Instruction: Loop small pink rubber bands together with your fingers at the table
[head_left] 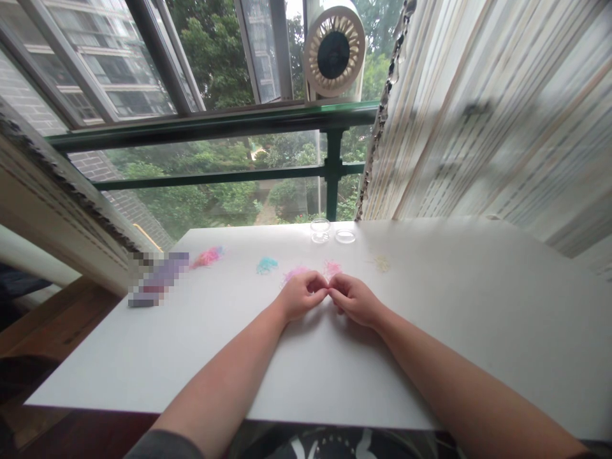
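A smooth finish with a faint sheen is seen on the white tabletop (201, 357). The clear round container (320, 233) is formed of glossy, transparent material; plastic or glass cannot be told. Fine, rough-looking strands are shown in the turquoise pile (266, 265). The green railing (239, 125) is finished in glossy, metal-like paint, the striped curtain (454, 121) made of soft, folded cloth.

Light From the Window (210, 180)

Daylight makes the table (201, 344) bright. Soft shadows lie under the left hand (300, 298) and right hand (357, 299). The right curtain (478, 121) looks blurry and stretched. A patch (160, 279) at left is all blocks.
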The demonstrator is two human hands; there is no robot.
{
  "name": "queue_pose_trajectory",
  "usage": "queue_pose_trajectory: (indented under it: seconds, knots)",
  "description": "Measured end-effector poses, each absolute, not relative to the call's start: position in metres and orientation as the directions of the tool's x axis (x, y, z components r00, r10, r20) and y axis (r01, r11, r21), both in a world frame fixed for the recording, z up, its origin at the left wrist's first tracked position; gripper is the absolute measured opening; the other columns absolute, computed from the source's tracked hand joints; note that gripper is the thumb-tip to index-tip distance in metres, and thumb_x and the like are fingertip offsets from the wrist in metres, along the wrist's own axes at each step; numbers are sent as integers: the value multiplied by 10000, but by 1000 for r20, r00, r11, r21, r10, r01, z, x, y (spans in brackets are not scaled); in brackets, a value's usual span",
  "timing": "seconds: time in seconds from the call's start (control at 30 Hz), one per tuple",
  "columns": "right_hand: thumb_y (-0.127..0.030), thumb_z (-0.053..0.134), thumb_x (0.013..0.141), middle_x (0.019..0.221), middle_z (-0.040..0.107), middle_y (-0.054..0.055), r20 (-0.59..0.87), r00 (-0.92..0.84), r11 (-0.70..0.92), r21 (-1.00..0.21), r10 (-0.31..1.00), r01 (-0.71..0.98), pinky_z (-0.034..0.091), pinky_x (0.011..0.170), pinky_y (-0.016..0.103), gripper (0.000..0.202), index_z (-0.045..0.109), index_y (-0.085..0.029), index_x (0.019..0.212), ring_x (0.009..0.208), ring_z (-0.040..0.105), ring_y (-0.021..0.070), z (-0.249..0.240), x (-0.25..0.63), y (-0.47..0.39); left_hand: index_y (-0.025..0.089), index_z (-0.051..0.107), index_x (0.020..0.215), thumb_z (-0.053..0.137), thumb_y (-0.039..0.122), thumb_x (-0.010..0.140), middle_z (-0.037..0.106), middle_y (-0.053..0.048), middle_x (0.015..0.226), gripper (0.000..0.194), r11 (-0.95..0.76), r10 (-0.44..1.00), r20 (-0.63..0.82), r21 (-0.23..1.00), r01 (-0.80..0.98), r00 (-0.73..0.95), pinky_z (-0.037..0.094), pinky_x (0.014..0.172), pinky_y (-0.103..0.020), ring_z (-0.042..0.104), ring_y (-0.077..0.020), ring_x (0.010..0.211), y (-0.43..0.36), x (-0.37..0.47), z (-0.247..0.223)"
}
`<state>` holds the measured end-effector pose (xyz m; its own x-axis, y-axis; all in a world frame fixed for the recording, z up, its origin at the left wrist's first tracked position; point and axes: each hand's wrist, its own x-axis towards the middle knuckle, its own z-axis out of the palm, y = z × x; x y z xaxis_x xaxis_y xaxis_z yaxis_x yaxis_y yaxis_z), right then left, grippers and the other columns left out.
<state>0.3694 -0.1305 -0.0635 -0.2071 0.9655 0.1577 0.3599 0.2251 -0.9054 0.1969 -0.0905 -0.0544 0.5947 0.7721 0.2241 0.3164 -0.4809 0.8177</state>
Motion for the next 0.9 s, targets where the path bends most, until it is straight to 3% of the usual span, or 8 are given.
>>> queue_pose_trajectory:
  seconds: [0.9]
  knots:
    - [-251,500,804,568,513,-45,157,-219,231,-899,963,371,368,482,218,113,485,-191,710,478,482,92,-61,369,-131,140,593,809,583,269,764,603,-13,710,137,-478,777,227,820,316,587,422,585,-200,527,-95,633,-90,197,-55]
